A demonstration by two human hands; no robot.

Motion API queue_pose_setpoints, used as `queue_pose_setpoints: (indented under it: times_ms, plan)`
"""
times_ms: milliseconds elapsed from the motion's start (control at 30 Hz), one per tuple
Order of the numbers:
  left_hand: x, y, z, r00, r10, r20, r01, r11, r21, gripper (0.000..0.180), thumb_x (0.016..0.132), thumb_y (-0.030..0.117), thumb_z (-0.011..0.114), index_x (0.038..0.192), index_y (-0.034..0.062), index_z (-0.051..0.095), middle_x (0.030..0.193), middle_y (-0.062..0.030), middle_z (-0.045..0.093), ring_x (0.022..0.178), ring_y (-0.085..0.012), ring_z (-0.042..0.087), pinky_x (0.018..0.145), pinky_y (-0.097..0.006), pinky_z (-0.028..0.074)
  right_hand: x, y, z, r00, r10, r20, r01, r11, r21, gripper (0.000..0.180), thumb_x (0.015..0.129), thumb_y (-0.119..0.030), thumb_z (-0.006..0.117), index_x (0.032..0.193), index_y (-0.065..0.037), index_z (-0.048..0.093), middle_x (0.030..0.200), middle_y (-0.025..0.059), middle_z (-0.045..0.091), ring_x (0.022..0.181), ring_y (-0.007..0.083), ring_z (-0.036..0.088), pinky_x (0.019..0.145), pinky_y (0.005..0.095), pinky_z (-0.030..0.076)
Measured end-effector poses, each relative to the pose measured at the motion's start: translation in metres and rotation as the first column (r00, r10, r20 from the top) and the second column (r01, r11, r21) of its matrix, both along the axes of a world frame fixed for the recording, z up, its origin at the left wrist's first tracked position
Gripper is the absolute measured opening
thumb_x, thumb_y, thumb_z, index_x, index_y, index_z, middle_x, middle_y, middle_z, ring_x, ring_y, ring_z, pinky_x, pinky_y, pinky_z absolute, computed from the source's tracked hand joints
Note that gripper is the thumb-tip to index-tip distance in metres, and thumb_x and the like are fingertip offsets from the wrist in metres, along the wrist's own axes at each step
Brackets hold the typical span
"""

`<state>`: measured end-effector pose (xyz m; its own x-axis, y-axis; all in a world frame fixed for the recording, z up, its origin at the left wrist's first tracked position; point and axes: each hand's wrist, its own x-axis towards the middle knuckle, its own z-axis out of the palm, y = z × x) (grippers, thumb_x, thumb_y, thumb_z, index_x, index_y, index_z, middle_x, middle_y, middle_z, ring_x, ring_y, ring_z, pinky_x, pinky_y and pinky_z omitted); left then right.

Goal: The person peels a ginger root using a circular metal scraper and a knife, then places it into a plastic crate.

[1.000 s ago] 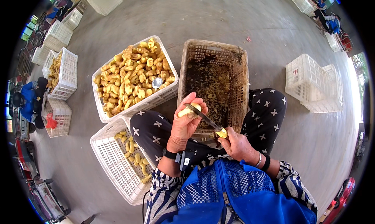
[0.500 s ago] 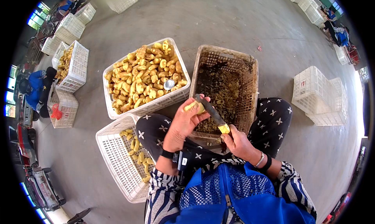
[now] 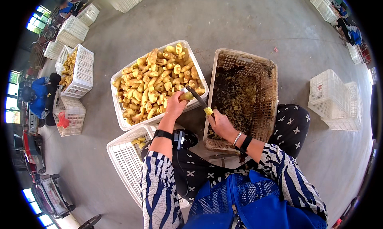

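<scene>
My right hand (image 3: 221,124) grips a knife (image 3: 198,98) by its yellow handle, the dark blade pointing up and left. Closed around a piece of ginger (image 3: 186,96), my left hand (image 3: 175,105) is over the near right part of a white crate (image 3: 159,122) heaped with yellow ginger (image 3: 153,79). The knife's blade crosses just beside that piece; whether they touch I cannot tell. To the right stands a dirty brown crate (image 3: 243,53) with dark scraps and peelings (image 3: 239,97) in it.
At my left knee sits another white crate (image 3: 119,157), with a few thin ginger pieces (image 3: 139,141) showing; my arm hides part of it. Stacked white crates (image 3: 333,95) stand at right. At far left a person in blue (image 3: 40,91) sits beside a ginger-filled crate (image 3: 82,71).
Both hands have moved away from my body, the left one from my lap area to the heaped ginger crate. The knife came along in my right hand. My view has shifted slightly.
</scene>
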<state>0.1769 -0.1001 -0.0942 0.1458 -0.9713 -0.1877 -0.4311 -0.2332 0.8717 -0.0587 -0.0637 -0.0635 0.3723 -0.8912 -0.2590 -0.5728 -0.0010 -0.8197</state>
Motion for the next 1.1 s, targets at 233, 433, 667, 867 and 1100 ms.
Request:
queue_pose_setpoints:
  times_ms: [233,433,667,867,1100]
  plan:
    - [0.000,-0.022,-0.039,0.944,0.004,0.331,0.049,0.987,-0.151,0.031,0.070,0.002,0.071,0.101,0.0019,0.065,0.095,-0.0161,0.065,0.088,-0.0335,0.062,0.079,-0.039,0.050,0.011,-0.008,-0.028,0.982,0.016,-0.187,-0.047,0.986,-0.158,0.029,0.095,-0.028,0.053,0.097,-0.001,0.042,0.065,0.0242,0.060,0.063,0.0448,0.060,0.054,0.0529,0.049]
    - [0.002,-0.027,-0.042,0.980,0.035,0.197,-0.022,0.998,-0.064,0.029,0.071,-0.001,0.065,0.100,0.0031,0.066,0.097,-0.0169,0.065,0.092,-0.0331,0.062,0.081,-0.039,0.050,0.023,-0.015,-0.015,0.956,0.026,-0.293,-0.061,0.992,-0.110,0.030,0.095,-0.028,0.052,0.098,0.000,0.042,0.067,0.0236,0.062,0.063,0.0429,0.062,0.054,0.0519,0.050]
    - [-0.003,-0.027,-0.047,0.966,0.056,0.251,-0.034,0.995,-0.090,0.034,0.071,-0.003,0.063,0.104,0.0067,0.064,0.105,-0.0149,0.064,0.099,-0.0352,0.060,0.086,-0.040,0.048,0.028,-0.019,-0.008,0.938,0.030,-0.345,-0.041,0.999,-0.022,0.032,0.095,-0.029,0.052,0.100,0.001,0.043,0.072,0.0266,0.063,0.069,0.0459,0.062,0.060,0.0542,0.050]
    - [-0.007,-0.030,-0.037,0.948,0.031,0.317,-0.009,0.997,-0.072,0.036,0.074,-0.002,0.065,0.108,0.0094,0.063,0.111,-0.0126,0.063,0.104,-0.0360,0.059,0.087,-0.041,0.048,0.030,-0.032,-0.003,0.931,0.068,-0.360,-0.072,0.997,0.003,0.033,0.095,-0.030,0.053,0.099,0.002,0.044,0.073,0.0279,0.062,0.070,0.0465,0.062,0.062,0.0539,0.051]
    - [-0.008,-0.025,-0.036,0.942,0.044,0.332,-0.031,0.999,-0.045,0.033,0.077,0.000,0.063,0.109,0.0098,0.061,0.108,-0.0130,0.064,0.102,-0.0363,0.059,0.085,-0.043,0.048,0.036,-0.036,0.004,0.912,0.087,-0.402,-0.068,0.996,0.061,0.035,0.094,-0.032,0.053,0.100,0.002,0.046,0.080,0.0275,0.064,0.076,0.0458,0.063,0.066,0.0530,0.051]
